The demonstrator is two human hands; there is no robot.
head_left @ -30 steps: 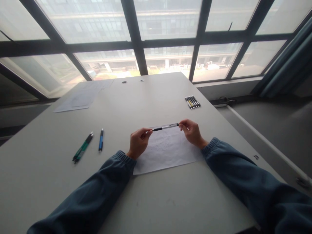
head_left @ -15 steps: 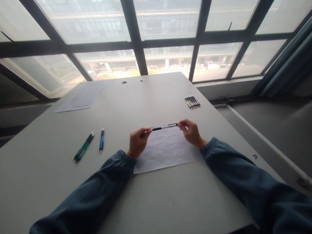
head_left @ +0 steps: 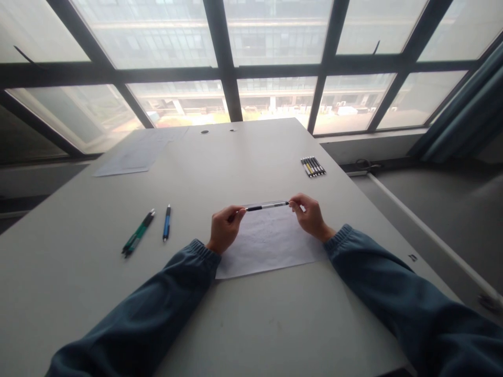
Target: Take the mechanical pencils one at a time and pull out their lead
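Note:
A pen [head_left: 268, 206] with a clear barrel and black ends is held level between both hands, above a white sheet of paper [head_left: 271, 246]. My left hand [head_left: 226, 228] pinches its left end, with the black grip part beside the fingertips. At the pen's other end, my right hand [head_left: 309, 215] closes thumb and fingers on the tip, which the fingers partly hide. The paper lies flat under the pen and between my wrists.
To the left lie green pens [head_left: 138, 233] side by side and one blue pen [head_left: 167, 223]. Several black-and-white pens [head_left: 313, 166] form a row near the table's [head_left: 243, 324] right edge. More paper sheets [head_left: 133, 154] lie at the far left, before the windows.
The view has shifted slightly, so the things appear a little to the right. In the hands the pen has turned a little, its clip no longer plainly visible. Both hands keep their hold.

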